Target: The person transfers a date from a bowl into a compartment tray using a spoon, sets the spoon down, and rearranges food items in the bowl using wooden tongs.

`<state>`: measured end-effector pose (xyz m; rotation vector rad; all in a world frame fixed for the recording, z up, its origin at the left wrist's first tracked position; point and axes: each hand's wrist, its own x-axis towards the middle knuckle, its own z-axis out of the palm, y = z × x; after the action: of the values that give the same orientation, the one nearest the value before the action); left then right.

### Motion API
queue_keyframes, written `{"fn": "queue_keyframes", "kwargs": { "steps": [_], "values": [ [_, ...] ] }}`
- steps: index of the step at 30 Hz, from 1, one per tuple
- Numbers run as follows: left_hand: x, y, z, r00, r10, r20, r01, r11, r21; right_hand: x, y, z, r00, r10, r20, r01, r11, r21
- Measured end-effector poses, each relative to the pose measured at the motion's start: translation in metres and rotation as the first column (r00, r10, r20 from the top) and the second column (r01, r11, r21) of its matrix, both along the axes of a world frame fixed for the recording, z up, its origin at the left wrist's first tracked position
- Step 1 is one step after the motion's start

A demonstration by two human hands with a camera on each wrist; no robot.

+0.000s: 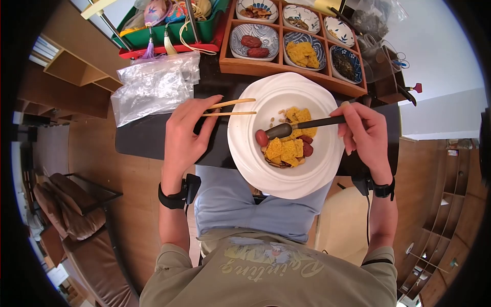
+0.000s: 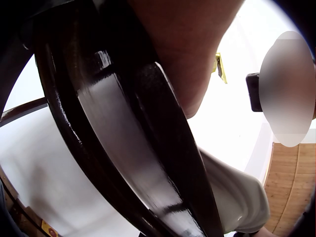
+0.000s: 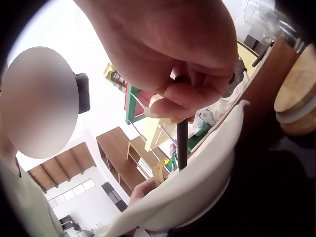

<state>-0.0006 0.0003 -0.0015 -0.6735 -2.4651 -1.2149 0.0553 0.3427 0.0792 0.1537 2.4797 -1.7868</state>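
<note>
A white wavy-rimmed bowl point(image 1: 240, 138) holds yellow pieces point(image 1: 284, 150), red dates point(image 1: 307, 149) and small seeds. My right hand point(image 1: 362, 130) pinches the dark handle point(image 1: 322, 123) of a spoon, whose bowl end point(image 1: 279, 131) lies among the food beside a red date point(image 1: 261, 137). At the bowl's left, my left hand point(image 1: 186, 134) holds wooden tongs point(image 1: 230, 113), their two tips apart over the rim. In the right wrist view my right hand point(image 3: 182, 64) grips the dark handle point(image 3: 182, 143) above the rim. The left wrist view shows part of my left hand point(image 2: 185, 44) but not its fingers.
Behind the bowl stands a wooden divided box point(image 1: 240, 66) with small patterned dishes. Clear plastic bags point(image 1: 156, 87) lie at the left, with a green basket point(image 1: 204, 36) behind them. A dark container point(image 1: 386, 84) with tools stands at the back right.
</note>
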Motion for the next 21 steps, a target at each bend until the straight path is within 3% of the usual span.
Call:
{"fn": "queue_keyframes", "kwargs": {
  "steps": [7,9,16,21],
  "values": [
    [0.0,0.0,0.001,1.0,-0.002,0.008,0.002,1.0,0.002,0.005,-0.001,-0.009,0.997,0.008,0.073,-0.004,0.999,-0.052],
    [0.0,0.0,0.001,1.0,-0.004,0.01,0.003,1.0,0.005,0.004,0.0,-0.015,0.997,-0.05,-0.066,0.049,0.999,-0.023],
    [0.001,0.0,0.003,1.0,-0.012,0.0,0.012,1.0,0.002,0.017,0.0,-0.011,0.991,-0.029,-0.129,0.035,0.998,0.043],
    [0.001,0.0,0.003,1.0,-0.013,0.006,0.013,1.0,-0.001,0.022,0.0,-0.012,0.924,-0.023,-0.383,0.085,0.986,0.146]
  ]
}}
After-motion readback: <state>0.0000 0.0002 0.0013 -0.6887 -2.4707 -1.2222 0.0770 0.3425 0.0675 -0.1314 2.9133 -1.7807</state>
